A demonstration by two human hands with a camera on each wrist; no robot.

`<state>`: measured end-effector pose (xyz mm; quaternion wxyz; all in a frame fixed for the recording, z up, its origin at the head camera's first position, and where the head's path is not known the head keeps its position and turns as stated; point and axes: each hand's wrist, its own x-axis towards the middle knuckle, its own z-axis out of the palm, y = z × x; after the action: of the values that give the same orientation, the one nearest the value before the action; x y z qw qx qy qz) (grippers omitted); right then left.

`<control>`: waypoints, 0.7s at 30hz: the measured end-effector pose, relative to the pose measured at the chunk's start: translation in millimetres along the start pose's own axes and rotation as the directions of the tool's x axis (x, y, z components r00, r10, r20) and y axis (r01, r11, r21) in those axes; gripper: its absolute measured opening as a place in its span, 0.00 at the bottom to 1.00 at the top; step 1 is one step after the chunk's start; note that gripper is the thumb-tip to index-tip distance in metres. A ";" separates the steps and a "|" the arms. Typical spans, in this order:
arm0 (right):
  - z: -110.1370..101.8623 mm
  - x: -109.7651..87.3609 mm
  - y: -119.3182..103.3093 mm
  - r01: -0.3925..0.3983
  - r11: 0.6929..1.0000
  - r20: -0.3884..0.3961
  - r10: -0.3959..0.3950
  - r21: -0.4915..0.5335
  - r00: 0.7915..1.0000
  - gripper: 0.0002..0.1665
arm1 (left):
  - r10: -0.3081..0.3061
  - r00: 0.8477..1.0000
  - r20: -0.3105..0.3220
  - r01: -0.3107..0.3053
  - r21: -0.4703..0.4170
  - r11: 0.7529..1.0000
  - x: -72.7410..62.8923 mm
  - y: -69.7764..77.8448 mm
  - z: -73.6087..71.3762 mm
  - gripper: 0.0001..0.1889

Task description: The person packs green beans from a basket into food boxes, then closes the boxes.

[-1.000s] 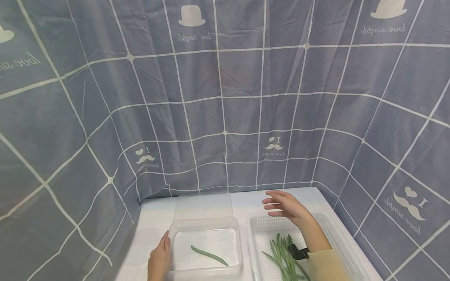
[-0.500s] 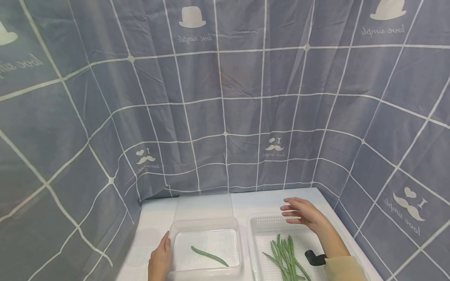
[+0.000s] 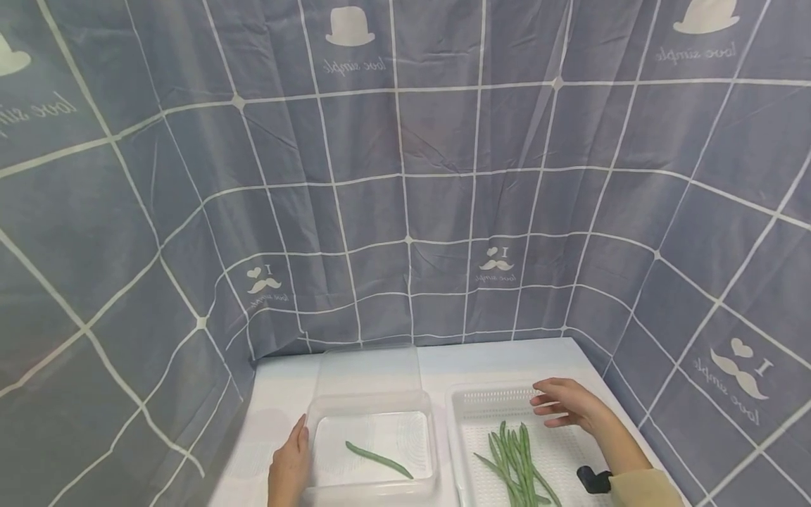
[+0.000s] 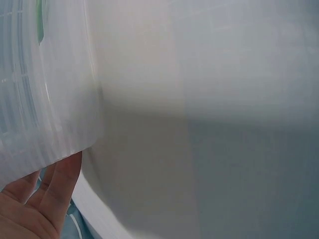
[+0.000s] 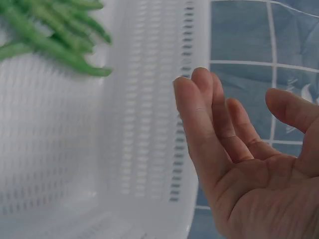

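Note:
My left hand [image 3: 289, 465] rests against the left side of a clear plastic container [image 3: 432, 451]. In the left wrist view its extended fingers [image 4: 65, 174] meet the container's lower edge. A single green bean [image 3: 379, 460] lies slantwise on the container floor. Over the far right part of a white perforated basket [image 3: 453, 436] hovers my right hand [image 3: 570, 405], fingers loosely spread and nothing in them. Several green beans [image 3: 516, 458] lie bunched in the basket, left of that hand. The right wrist view has the palm beside the basket wall [image 5: 149, 99], thumb apart from the fingers.
A flat clear lid [image 3: 367, 370] lies on the white table [image 3: 494, 355] behind the container. The container and basket stand side by side with a narrow gap. A grey-blue checked curtain [image 3: 437, 211] surrounds the table at the back and sides.
My right hand has moved right and slightly nearer, from above the basket's far middle edge to its far right. The left hand, container and beans stay put.

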<state>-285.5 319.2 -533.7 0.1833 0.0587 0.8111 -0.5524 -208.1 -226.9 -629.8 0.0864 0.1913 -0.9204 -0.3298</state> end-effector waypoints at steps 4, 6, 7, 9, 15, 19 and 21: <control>-2.3 1.2 7.4 -0.066 0.994 -0.025 0.064 -0.085 0.998 0.37 | -0.003 1.000 0.003 0.003 -0.004 1.000 0.6 0.0 1.3 0.29; -3.1 1.3 11.6 -0.092 0.989 -0.025 0.090 -0.111 0.996 0.38 | -0.002 1.000 0.000 0.002 0.002 1.000 0.4 -0.3 1.5 0.29; -3.4 1.3 13.4 -0.103 0.987 -0.022 0.101 -0.122 0.995 0.39 | -0.001 1.000 -0.002 0.001 0.004 1.000 0.2 -0.5 1.4 0.29; -3.5 1.3 16.4 -0.121 0.983 -0.013 0.120 -0.140 0.993 0.39 | 0.002 1.000 -0.005 -0.002 0.005 1.000 -0.1 -0.6 0.7 0.28; 0.2 4.4 26.2 -0.165 0.966 0.010 0.171 -0.199 0.985 0.33 | 0.011 1.000 -0.007 -0.011 -0.006 1.000 -0.1 -0.8 -1.8 0.28; 5.5 7.8 35.6 -0.193 0.954 0.023 0.204 -0.230 0.979 0.30 | 0.024 1.000 -0.011 -0.024 -0.007 1.000 0.6 -2.6 -1.3 0.28; 9.0 8.8 39.1 -0.211 0.949 0.022 0.223 -0.235 0.975 0.28 | 0.025 1.000 -0.013 -0.025 -0.006 1.000 0.8 -3.3 -0.7 0.28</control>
<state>-279.9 325.0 -574.1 0.2680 0.1126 0.8538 -0.4320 -207.7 -230.0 -631.3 0.0969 0.1814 -0.9211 -0.3304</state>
